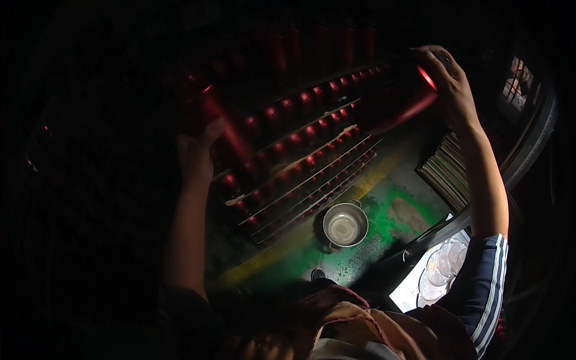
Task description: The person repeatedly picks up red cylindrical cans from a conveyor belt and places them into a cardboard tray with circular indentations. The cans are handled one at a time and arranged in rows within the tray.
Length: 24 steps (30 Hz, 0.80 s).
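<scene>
Both arms are raised, spread to either side of a dark rack. My left hand [198, 153] is in deep shade, with its thumb against a glossy red cylinder [231, 129] and its fingers closed around it. At the upper right, my right hand [447, 84] grips the end of another dark red, shiny cylinder [403, 105], which lies tilted with its far end toward the rack. Between them, the rack [300, 161] carries several rows of red, rounded pieces that catch the light. Shadow hides most of the left cylinder's upper end.
A round metal pot [345, 225] with two handles stands below the rack on the worn green floor [378, 207], near a yellow stripe. To the right are a stack of thin sheets [447, 168], a dark curved frame [531, 159], and a bright surface bearing round discs [441, 273].
</scene>
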### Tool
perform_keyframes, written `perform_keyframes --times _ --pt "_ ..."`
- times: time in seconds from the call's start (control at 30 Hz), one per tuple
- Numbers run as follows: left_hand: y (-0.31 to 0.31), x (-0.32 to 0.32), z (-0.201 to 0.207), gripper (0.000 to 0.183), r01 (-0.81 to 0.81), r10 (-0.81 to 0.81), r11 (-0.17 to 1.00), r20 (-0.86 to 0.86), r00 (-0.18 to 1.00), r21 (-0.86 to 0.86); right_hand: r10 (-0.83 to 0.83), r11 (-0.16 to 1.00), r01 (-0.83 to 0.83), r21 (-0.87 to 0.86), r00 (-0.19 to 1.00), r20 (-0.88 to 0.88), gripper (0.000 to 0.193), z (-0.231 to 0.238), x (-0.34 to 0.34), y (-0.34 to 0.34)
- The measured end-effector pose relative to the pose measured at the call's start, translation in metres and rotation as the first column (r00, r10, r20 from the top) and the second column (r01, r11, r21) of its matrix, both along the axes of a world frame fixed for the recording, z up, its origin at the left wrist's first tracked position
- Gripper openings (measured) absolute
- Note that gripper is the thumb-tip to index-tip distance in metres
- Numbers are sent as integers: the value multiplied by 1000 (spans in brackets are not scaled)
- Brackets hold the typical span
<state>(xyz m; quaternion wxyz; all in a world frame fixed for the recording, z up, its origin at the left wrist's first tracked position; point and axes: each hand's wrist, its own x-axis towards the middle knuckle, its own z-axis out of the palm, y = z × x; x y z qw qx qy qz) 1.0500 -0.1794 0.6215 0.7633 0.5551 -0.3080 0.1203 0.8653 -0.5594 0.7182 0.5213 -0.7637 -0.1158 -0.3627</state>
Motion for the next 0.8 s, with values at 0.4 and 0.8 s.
perform_keyframes --times 0.4,0.8 --pt "-107 244 36 78 -195 121 911 215 969 365 -208 976 190 -106 957 -201 36 -2 405 -78" --pt "-95 266 17 85 -220 116 852 239 964 474 -452 874 390 -289 872 -190 49 -18 446 -89"
